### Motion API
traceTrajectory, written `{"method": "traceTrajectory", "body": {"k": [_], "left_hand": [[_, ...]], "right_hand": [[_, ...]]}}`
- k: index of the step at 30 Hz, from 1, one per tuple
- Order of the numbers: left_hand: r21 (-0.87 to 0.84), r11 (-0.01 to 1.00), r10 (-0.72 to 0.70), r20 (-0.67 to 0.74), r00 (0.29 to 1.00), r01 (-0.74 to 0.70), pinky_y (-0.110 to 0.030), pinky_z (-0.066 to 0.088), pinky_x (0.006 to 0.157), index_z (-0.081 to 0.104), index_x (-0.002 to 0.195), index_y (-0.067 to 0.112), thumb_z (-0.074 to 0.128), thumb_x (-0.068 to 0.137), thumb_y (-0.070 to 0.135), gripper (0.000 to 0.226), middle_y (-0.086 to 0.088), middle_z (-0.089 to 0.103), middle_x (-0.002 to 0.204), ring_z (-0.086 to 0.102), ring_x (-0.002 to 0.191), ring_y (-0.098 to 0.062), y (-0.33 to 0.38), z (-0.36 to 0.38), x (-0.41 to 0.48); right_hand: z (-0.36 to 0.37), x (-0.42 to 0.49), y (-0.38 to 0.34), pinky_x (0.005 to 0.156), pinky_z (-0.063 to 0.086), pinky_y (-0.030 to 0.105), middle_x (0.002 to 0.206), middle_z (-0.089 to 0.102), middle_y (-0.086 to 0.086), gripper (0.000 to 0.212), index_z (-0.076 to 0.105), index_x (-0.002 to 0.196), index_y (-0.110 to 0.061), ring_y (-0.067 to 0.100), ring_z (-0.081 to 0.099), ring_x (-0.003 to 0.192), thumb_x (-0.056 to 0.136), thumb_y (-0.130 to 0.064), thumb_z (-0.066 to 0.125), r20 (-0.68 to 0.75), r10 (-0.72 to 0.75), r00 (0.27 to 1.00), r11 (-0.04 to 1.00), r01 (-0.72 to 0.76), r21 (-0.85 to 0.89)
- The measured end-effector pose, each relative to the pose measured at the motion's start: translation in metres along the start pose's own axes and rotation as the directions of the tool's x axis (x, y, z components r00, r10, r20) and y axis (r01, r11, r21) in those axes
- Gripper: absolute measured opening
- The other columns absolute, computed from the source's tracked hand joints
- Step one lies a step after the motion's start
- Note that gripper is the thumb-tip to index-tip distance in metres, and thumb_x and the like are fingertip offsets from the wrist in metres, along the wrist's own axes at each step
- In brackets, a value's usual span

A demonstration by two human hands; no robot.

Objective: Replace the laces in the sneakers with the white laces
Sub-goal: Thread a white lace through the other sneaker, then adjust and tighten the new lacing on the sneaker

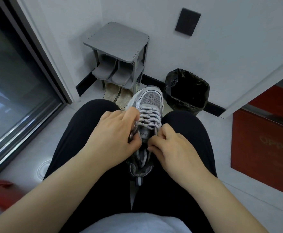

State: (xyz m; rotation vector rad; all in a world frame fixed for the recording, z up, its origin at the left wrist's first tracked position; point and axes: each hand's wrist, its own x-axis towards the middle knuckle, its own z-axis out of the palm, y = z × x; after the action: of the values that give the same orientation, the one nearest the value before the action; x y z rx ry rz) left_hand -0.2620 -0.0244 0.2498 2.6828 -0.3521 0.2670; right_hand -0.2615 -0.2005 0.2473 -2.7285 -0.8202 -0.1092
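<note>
My left hand (114, 133) has its fingers curled round the left side of the sneaker (151, 98), up by the opening, and a bit of lace runs under them. My right hand (172, 148) is on the other side. Its fingers are bent in too, and they pinch a strand of the laces (148, 117) next to the tongue. Both hands are close together, with only the tongue between them.

Right under my chin is my white shirt (129, 222). Then come my legs (80, 132) in black trousers. The sneaker sits in the gap between my knees. Its heel points at me and its grey toe points away. The laces are white with little dark specks, and they cross back and forth up the front of the shoe.

Down by my left arm is something red (1, 194), but it is too blurry to tell what. A big window (11, 81) runs along my left side. On my right is a red box (263, 140).

Past my knees, on the pale floor, is a pair of tan slippers (119, 95). Just beside the sneaker's toe, to the right, is a bin (187, 91) with a black bag in it. Behind the slippers, in the corner, stands a grey shoe rack (119, 41) with a pair of grey slippers (114, 71) on its shelf. High on the white wall is a dark square plate (187, 21).
</note>
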Motion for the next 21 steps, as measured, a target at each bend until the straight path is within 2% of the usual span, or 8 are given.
{"method": "traceTrajectory", "body": {"k": [2,4,7,9,11,14,16,21], "left_hand": [[0.071,0.997,-0.008,-0.002,1.0,0.009,-0.026,0.036,0.077,0.048,0.095,0.021,0.042,0.073,0.043,0.032,0.011,0.052,0.063,0.049,0.064,-0.011,-0.001,0.003,0.001],[0.11,0.994,-0.008,-0.011,1.0,0.009,-0.026,0.034,0.077,0.054,0.094,0.02,0.039,0.073,0.051,0.04,0.011,0.054,0.059,0.052,0.061,-0.012,-0.003,0.006,0.003],[0.133,0.991,0.002,0.0,1.0,-0.002,-0.03,0.042,0.07,0.054,0.077,0.02,0.036,0.078,0.05,0.036,0.009,0.055,0.054,0.053,0.055,-0.013,-0.004,0.006,0.003],[0.125,0.992,0.003,-0.018,1.0,-0.001,-0.029,0.046,0.057,0.054,0.071,0.018,0.039,0.08,0.044,0.031,0.006,0.053,0.052,0.051,0.05,-0.016,-0.004,0.006,0.002],[0.077,0.996,-0.046,-0.024,0.999,0.048,-0.031,0.047,0.047,0.055,0.072,0.015,0.044,0.081,0.038,0.027,0.002,0.054,0.053,0.052,0.049,-0.019,-0.003,0.005,0.001],[-0.003,0.993,-0.116,0.008,0.993,0.116,-0.039,0.05,0.055,0.057,0.08,0.014,0.05,0.087,0.031,0.019,0.001,0.061,0.062,0.058,0.058,-0.021,-0.003,0.002,0.009],[-0.009,0.986,-0.168,0.048,0.985,0.169,-0.035,0.049,0.064,0.057,0.085,0.015,0.05,0.088,0.028,0.015,0.001,0.063,0.072,0.059,0.068,-0.021,-0.008,0.001,0.025],[0.027,0.965,-0.261,0.144,0.955,0.26,-0.028,0.037,0.067,0.058,0.086,0.012,0.051,0.088,0.021,0.011,-0.004,0.059,0.082,0.056,0.083,-0.026,-0.037,0.019,0.086]], "right_hand": [[0.003,0.0,0.0,0.045,0.038,0.028,0.076,0.041,-0.001,0.032,0.064,0.075,-0.016,0.016,0.04,0.05,0.084,-0.035,0.04,-0.004,-0.016,1.0,1.0,0.016,-0.016],[0.004,0.001,0.0,0.048,0.038,0.028,0.078,0.041,-0.002,0.026,0.065,0.077,-0.017,0.016,0.042,0.052,0.086,-0.033,0.047,-0.006,-0.006,1.0,1.0,0.006,0.024],[-0.001,0.002,0.002,0.056,0.041,0.025,0.08,0.045,-0.009,0.008,0.06,0.087,-0.024,0.011,0.048,0.062,0.086,-0.032,0.062,-0.022,0.137,0.99,0.949,-0.125,0.289],[-0.005,0.005,0.003,0.055,0.042,0.02,0.078,0.047,-0.01,0.022,0.047,0.094,-0.03,0.008,0.049,0.064,0.082,-0.036,0.064,-0.022,0.244,0.969,0.895,-0.217,0.39],[-0.006,0.012,0.004,0.054,0.041,0.019,0.074,0.049,-0.011,0.036,0.036,0.099,-0.031,0.004,0.05,0.063,0.081,-0.037,0.066,0.02,0.284,0.959,0.9,-0.273,0.341],[-0.009,0.032,0.009,0.061,0.046,0.028,0.071,0.051,-0.01,0.044,0.035,0.105,-0.026,0.009,0.055,0.068,0.079,-0.035,0.069,0.092,0.302,0.949,0.895,-0.315,0.316],[-0.009,0.048,0.015,0.066,0.048,0.031,0.074,0.051,-0.011,0.047,0.036,0.11,-0.025,0.012,0.056,0.071,0.079,-0.034,0.07,0.129,0.307,0.943,0.873,-0.333,0.357],[0.01,0.094,0.04,0.062,0.042,0.03,0.079,0.053,-0.006,0.04,0.039,0.109,-0.02,0.015,0.055,0.075,0.085,-0.041,0.063,0.206,0.334,0.92,0.851,-0.388,0.354]]}}
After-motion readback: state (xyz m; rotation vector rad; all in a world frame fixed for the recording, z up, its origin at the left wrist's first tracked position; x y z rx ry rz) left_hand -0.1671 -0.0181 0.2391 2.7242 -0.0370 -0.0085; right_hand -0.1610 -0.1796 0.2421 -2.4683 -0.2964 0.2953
